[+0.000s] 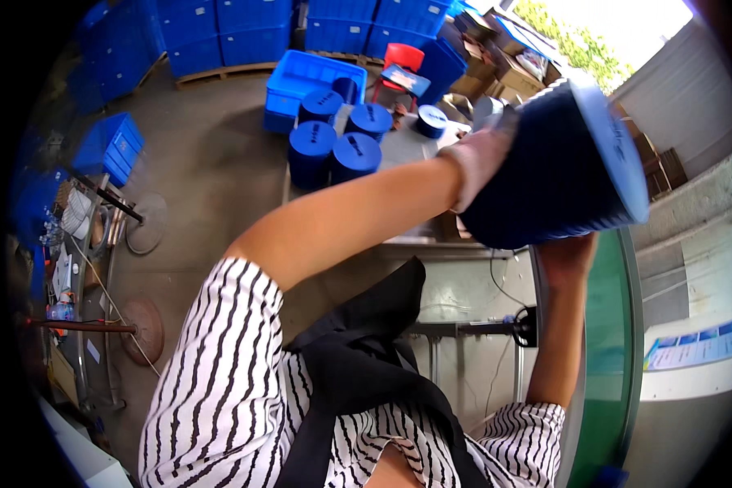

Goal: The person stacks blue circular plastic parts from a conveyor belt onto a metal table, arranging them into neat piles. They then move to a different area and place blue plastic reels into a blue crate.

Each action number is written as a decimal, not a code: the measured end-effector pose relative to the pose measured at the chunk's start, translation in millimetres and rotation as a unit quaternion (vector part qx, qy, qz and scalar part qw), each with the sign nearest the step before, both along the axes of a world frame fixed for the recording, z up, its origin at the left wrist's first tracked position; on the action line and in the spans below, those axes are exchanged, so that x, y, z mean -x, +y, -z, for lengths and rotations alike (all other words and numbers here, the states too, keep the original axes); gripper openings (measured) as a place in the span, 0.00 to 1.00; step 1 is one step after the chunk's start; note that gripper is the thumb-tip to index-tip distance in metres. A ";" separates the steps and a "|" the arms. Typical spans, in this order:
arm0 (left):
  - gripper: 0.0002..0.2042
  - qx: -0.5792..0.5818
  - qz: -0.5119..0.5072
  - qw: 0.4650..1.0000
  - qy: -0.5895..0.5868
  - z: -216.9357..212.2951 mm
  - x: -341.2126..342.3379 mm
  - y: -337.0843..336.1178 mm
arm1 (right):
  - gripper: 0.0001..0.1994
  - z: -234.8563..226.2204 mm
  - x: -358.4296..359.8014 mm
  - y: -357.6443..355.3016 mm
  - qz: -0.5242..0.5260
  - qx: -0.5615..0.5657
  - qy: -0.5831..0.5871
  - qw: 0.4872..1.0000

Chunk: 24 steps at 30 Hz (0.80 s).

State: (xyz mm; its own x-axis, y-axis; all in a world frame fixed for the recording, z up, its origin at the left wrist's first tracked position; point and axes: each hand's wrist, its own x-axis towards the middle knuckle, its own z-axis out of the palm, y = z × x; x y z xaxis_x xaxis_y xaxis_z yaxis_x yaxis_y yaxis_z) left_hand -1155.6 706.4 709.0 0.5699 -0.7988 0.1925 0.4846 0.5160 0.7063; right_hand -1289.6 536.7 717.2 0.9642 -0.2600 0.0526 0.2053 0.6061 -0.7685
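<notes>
A large dark blue cylinder (537, 171) is held up tilted at the upper right, its lighter round end (614, 154) facing right. It has ridges along its edge and may be a stack of discs; I cannot tell. My left hand (486, 159), with something pale around it, grips the cylinder's left side; its fingers are blurred and partly hidden. From below, my right hand (567, 254) supports the cylinder near its lower edge, most of its fingers behind it. Several similar blue cylinders (311, 150) stand upright together on the grey table (403, 150) to the left.
A shorter blue-and-white roll (432, 119) sits farther along the table. Beyond are an open blue crate (289, 77), a red chair (403, 57) and stacked blue bins (252, 37). A green surface (606, 358) runs along my right. Stands with round bases (144, 329) are at the left.
</notes>
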 end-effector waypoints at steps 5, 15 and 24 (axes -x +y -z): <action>0.36 -0.074 -0.172 0.982 0.015 84.5 -75.9 95.0 | 0.31 73.2 -116.9 78.0 -0.097 -0.021 0.004 0.995; 0.34 -0.169 -0.330 0.926 0.069 240.1 -208.1 67.8 | 0.25 228.9 -300.5 35.9 -0.063 -0.082 0.170 0.980; 0.40 -0.200 -0.348 0.912 0.091 359.3 -383.6 -46.5 | 0.25 386.4 -483.3 -82.6 -0.009 0.055 0.157 0.986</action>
State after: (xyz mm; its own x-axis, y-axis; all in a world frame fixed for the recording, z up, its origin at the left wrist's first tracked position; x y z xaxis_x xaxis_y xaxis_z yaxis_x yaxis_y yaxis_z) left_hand -772.1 659.9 349.7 0.9588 -0.2177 -0.1826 0.2661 0.4626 0.8457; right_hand -806.2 454.1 330.8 0.9418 -0.2521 -0.2226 -0.0633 0.5173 -0.8535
